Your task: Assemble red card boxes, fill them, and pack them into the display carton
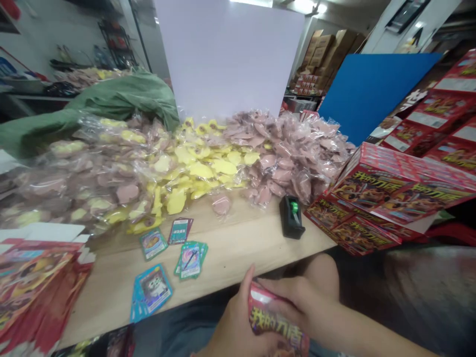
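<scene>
1. Grip: left hand (230,325) and right hand (297,297) are both closed around a red box (273,322) at 6 o'clock, off the table (241,243) edge above the lap. A slack hold could drop it.
2. Card piles (189,258) at 11 o'clock sit near the edge, so a forearm could sweep them off.
3. Heaped bagged toys (201,168) at 12 o'clock may slide.

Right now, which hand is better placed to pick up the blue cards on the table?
Probably the left hand: the blue cards lie to its side on the table, while the right hand grips the red pack from the far side.
</scene>
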Tool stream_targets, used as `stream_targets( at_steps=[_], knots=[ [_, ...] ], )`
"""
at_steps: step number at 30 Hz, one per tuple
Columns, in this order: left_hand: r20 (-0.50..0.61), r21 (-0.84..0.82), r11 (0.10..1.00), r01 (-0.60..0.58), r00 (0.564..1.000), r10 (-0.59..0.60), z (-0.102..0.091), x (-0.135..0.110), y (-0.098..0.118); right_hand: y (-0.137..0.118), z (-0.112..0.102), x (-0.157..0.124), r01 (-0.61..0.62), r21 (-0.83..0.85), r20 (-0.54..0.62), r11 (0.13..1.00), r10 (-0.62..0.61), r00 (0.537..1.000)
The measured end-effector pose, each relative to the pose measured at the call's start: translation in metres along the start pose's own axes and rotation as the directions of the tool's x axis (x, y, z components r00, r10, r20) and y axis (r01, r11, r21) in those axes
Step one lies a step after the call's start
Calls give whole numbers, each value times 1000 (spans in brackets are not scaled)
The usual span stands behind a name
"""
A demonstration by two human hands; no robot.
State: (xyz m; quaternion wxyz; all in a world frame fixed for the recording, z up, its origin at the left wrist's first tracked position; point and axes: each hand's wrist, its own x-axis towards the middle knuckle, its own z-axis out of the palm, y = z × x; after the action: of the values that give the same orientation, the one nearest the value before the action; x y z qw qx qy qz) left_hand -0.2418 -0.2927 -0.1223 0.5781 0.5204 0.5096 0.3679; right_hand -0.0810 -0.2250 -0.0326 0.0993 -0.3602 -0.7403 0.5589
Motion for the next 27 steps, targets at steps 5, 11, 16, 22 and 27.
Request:
stream_targets(
  at_steps=[5,11,16,22,27],
  knots=[
    [40,29,1000,-8,999,7,-4,-4,1,3,-1,6,-101,173,84,980,88,993],
    [-43,-90,996,-25,999,21,-6,-7,9,-19,-3,0,57,-22,209,998,-51,977],
    [163,-286,958,-4,985,52,-27,5,26,-2,18,-10,88,35,-177,995,-81,981],
    [206,41,999,-36,978,27,-38,22,42,25,9,-15,22,260,-367,965,78,927],
    [323,13,1000,19,946,-22,-35,15,49,-1,8,-38,96,29,-203,995,-88,975]
  ],
)
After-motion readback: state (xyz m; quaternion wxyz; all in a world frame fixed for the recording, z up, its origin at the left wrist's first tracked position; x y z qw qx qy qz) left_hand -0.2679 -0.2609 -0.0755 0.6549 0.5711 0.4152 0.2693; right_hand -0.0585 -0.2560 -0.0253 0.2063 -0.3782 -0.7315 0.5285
